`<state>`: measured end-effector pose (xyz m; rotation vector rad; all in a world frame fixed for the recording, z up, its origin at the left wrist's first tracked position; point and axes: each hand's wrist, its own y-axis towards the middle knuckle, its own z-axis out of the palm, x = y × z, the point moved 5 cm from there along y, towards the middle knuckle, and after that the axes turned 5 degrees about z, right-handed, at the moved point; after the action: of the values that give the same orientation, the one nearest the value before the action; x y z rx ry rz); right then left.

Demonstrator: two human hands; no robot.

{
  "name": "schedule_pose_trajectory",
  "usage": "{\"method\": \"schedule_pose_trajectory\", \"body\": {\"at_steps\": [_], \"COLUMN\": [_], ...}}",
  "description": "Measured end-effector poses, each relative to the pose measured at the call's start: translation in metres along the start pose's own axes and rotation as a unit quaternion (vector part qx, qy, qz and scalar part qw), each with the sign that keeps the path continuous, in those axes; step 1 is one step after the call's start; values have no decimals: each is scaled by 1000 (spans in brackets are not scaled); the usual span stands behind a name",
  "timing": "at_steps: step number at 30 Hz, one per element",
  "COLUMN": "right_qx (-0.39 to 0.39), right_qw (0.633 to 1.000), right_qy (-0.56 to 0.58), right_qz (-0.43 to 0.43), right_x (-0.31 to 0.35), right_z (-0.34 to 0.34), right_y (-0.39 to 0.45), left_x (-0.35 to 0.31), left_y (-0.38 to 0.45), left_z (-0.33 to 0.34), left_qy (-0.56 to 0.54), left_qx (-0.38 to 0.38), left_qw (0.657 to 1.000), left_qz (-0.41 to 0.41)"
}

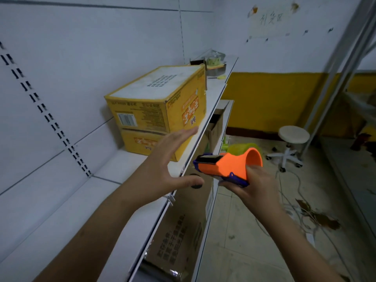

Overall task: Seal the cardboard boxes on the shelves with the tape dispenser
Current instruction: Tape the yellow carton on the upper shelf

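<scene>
White shelves [61, 210] are running along the wall beside you. Two yellow boxes [160, 102] are sitting stacked on the top shelf, and at least two brown boxes [183, 226] are showing on the shelf below. Your left hand [168, 169] is reaching toward the yellow stack with its fingers spread apart, touching nothing. Your right hand [250, 186] is wrapping its fingers around the one orange dispenser [227, 164], just off the shelf edge. It is probably light, hard and easy to hold by its handle. Cardboard probably bends, so press gently on top.
</scene>
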<state>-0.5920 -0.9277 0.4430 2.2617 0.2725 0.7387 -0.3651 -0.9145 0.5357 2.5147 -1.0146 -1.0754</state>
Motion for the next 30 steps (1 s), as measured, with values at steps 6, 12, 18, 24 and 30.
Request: {"method": "schedule_pose_trajectory", "body": {"at_steps": [6,12,18,24,30], "right_qx": [18,49,108,131,194], "right_qw": [997,996,993,988,951], "right_qy": [6,17,-4,-29,-36], "right_qz": [-70,-66,-47,73,237], "right_x": [14,16,5,-22,-17], "right_z": [10,11,7,-9,11], "right_y": [-19,-24,-22,-19,-34], "left_x": [-11,-11,-17,-20,-13], "left_y": [-10,-20,-21,-25,-27], "left_z": [5,6,-6,-31,2], "left_qy": [21,28,79,130,172], "left_qx": [4,-49,-151,-210,-208], "left_qw": [998,996,982,966,961], "left_qz": [57,72,78,79,64]}}
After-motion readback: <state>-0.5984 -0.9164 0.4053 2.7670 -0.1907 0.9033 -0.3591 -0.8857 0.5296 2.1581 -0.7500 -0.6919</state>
